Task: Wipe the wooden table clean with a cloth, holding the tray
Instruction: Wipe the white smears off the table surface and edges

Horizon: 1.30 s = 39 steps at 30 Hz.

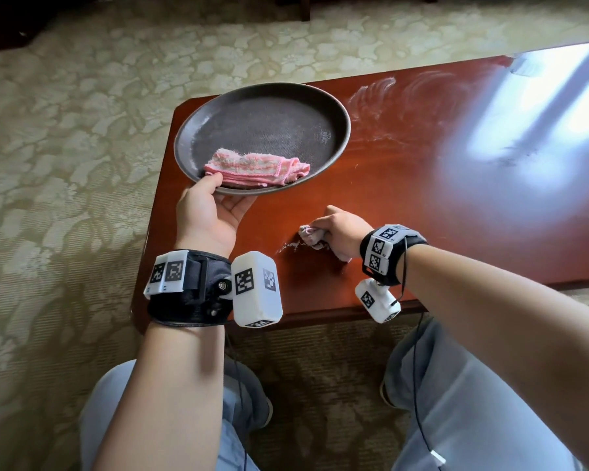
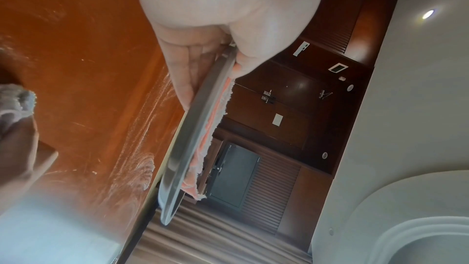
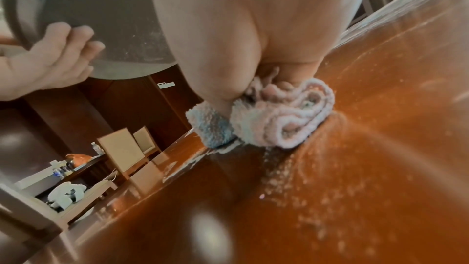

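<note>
Down on the wooden table (image 1: 422, 185), a bunched pale cloth (image 1: 309, 235) is pressed to the reddish top near the front edge, the right hand (image 1: 342, 227) gripping it with curled fingers. White powdery streaks trail from the cloth, and fainter arcs of residue mark the far part of the top, beside a bright glare of window light. The left hand (image 1: 206, 212) holds the round dark tray (image 1: 339, 110) at its near rim, thumb over the edge and fingers under it, above the table's left end; a folded pink towel (image 1: 255, 169) lies in the tray by the thumb. Patterned pale carpet (image 1: 82, 130) surrounds the table. Only the right wrist view shows the tray's underside with the fingers (image 3: 76, 37) spread against it and scattered crumbs on the wood; only the left wrist view shows dark panelled walls (image 2: 291, 107) and a lit ceiling lamp (image 2: 428, 14).
</note>
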### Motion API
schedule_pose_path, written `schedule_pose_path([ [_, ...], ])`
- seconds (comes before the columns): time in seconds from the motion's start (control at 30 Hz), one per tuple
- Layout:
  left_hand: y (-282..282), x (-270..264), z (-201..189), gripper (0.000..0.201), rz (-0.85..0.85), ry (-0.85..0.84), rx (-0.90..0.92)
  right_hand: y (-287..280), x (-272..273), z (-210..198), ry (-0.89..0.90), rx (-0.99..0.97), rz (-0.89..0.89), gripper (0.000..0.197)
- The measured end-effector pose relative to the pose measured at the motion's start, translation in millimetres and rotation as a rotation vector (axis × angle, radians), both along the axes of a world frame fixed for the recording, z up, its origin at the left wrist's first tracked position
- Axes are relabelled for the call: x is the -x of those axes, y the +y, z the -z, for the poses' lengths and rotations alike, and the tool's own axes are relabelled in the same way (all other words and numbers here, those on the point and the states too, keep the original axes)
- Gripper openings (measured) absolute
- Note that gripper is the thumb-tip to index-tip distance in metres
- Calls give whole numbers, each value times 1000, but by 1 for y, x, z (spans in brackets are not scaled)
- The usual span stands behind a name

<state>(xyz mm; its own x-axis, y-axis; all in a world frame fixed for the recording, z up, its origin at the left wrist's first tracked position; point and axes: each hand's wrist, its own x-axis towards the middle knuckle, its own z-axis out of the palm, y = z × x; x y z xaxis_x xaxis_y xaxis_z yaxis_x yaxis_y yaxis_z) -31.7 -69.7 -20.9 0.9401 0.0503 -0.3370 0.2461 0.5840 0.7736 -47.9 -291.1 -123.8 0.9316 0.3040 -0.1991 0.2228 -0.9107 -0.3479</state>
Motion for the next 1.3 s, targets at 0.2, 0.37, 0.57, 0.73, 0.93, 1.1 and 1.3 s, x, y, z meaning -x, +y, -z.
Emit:
schedule_pose_path([
  [0.2, 7, 19, -10, 21, -5, -12, -9, -26, 9, -8, -90, -207, 397, 27],
  [0.37, 10, 33, -12, 28, -8, -5, -1, -60, 33, -18, -76, -175, 609, 23],
  [0.57, 14, 46, -12, 30, 8, 2, 10, -50, 58, -11, 78, -42, 742, 25],
  [0.73, 27, 49, -8, 25, -6, 8, 20, -20, 59, -5, 143, 120, 716, 62],
  [0.93, 47, 46, 0, 19, -36, 20, 19, 11, 45, 0, 141, 102, 700, 62],
  [1.1, 66, 41, 5, 18, -75, 28, 14, 36, 30, 1, 133, 108, 625, 60],
  [1.3, 87, 40, 9, 20, -113, 25, 13, 57, 10, 2, 103, 110, 420, 56],
])
